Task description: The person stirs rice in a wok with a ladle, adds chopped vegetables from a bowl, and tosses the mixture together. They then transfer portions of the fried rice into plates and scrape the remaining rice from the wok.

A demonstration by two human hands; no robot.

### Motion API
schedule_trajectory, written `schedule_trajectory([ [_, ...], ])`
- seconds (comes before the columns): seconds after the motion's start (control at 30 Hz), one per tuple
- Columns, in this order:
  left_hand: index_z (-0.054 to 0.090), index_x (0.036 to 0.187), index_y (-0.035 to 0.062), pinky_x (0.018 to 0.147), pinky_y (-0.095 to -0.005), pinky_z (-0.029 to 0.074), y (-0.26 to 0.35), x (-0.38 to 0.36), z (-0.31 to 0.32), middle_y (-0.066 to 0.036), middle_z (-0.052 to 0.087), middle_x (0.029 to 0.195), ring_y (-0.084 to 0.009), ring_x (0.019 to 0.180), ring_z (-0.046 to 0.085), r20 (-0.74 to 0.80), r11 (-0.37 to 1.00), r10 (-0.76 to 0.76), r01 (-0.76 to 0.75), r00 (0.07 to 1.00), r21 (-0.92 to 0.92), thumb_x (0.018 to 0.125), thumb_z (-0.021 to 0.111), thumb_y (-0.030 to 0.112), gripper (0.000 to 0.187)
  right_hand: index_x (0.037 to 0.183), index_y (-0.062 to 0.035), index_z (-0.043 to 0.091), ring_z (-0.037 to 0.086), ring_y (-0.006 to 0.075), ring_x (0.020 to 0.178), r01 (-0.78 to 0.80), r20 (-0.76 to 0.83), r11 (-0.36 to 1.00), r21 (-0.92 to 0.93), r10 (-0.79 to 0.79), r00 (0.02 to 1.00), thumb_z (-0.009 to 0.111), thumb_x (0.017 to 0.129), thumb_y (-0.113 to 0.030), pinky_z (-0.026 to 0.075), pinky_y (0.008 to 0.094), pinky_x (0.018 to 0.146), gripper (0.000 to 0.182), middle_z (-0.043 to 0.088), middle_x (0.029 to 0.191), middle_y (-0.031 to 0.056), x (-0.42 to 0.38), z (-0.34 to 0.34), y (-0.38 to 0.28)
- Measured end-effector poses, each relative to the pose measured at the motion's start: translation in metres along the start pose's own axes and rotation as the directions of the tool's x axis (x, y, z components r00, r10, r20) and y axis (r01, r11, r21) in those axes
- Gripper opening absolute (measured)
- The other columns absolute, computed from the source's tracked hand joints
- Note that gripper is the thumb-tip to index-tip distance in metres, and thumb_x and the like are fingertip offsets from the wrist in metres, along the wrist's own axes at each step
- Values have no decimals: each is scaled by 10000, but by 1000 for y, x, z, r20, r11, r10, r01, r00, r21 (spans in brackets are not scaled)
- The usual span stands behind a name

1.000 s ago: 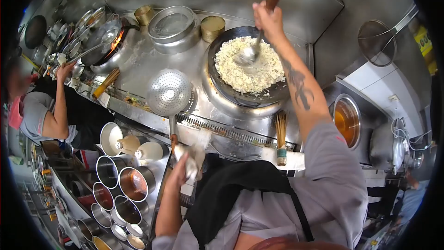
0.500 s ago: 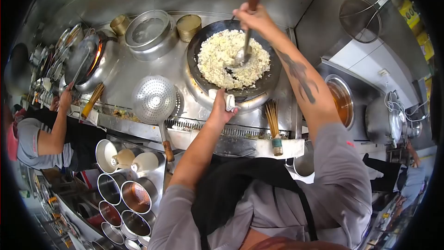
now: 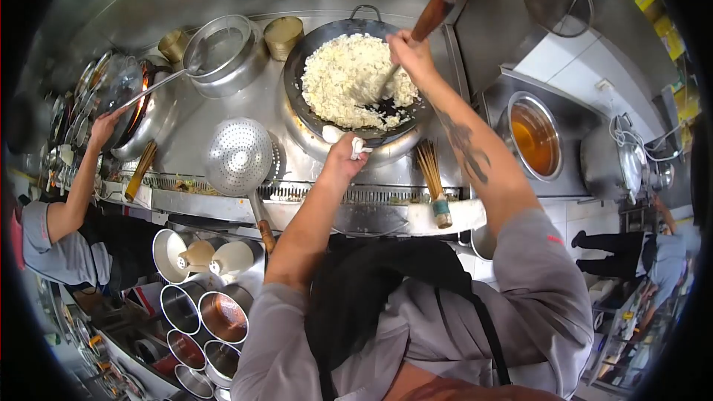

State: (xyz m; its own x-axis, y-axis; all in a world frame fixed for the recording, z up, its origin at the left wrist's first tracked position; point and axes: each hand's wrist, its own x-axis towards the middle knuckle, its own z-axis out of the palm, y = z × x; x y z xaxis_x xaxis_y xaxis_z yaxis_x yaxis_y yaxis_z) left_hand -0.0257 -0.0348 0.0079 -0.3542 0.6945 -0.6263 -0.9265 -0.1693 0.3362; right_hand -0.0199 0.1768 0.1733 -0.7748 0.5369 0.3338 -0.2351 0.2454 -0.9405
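A black wok (image 3: 421,117) sits on the round burner in front of me, holding a wide heap of pale fried rice (image 3: 345,70). My right hand (image 3: 411,53) is closed around the shaft of a ladle with a wooden handle (image 3: 433,16). Blurred by motion, the ladle's bowl end is down in the right part of the rice. At the wok's near edge, my left hand (image 3: 347,156) grips a folded white cloth (image 3: 358,148); whatever part of the wok lies under the cloth is hidden.
A perforated skimmer (image 3: 239,157) lies left of the wok. Bamboo brushes (image 3: 431,174) rest on the front ledge. Behind are a strainer on a pot (image 3: 223,67) and a tin (image 3: 284,37). Orange liquid fills a pot (image 3: 533,137) at right. A co-worker's hand (image 3: 108,128) holds a ladle.
The ladle has tilted, its handle leaning right, and a dark patch of wok shows at the lower right of the rice. The co-worker's ladle has swung toward the strainer. My view has shifted slightly.
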Motion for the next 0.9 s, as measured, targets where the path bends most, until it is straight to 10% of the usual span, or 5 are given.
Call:
schedule_trajectory([
  [0.2,508,925,130,408,-263,364,-29,-169,58,-50,540,778,-168,582,474,-119,992,-96,85,988,-93,943,425,209,117,731,-21,515,463,158,432,117,-274,903,414,1,962,615,829,-126,375,313,395,175,489,560,59,79,-28,-142],
  [0.57,530,1020,141,474,-324,434,-92,-121,-53,-49,603,810,-180,663,576,45,1000,-9,8,999,23,918,481,263,167,694,-64,473,416,102,364,256,-253,932,257,-191,948,634,830,-167,356,268,353,235,449,518,7,25,48,-189],
  [0.7,504,965,98,475,-270,396,-39,-77,-8,-49,551,843,-181,678,516,221,719,391,-446,893,532,956,416,256,182,675,-109,438,367,96,361,120,-228,935,335,-43,973,628,841,-153,329,272,349,257,405,515,-23,9,48,-217],
  [0.8,501,958,100,459,-259,390,-24,-136,38,-44,550,841,-175,690,521,-35,998,-45,44,998,-39,949,430,249,165,715,-101,443,377,91,378,25,-130,907,419,33,991,605,849,-152,324,279,351,216,401,513,-16,22,31,-228],
  [0.9,518,931,115,456,-255,392,-22,-113,29,-31,556,815,-156,701,531,-27,1000,21,-21,999,17,957,424,274,187,739,-40,483,445,110,397,170,-249,942,289,-97,964,622,839,-131,362,276,366,194,473,548,24,8,41,-143],
])
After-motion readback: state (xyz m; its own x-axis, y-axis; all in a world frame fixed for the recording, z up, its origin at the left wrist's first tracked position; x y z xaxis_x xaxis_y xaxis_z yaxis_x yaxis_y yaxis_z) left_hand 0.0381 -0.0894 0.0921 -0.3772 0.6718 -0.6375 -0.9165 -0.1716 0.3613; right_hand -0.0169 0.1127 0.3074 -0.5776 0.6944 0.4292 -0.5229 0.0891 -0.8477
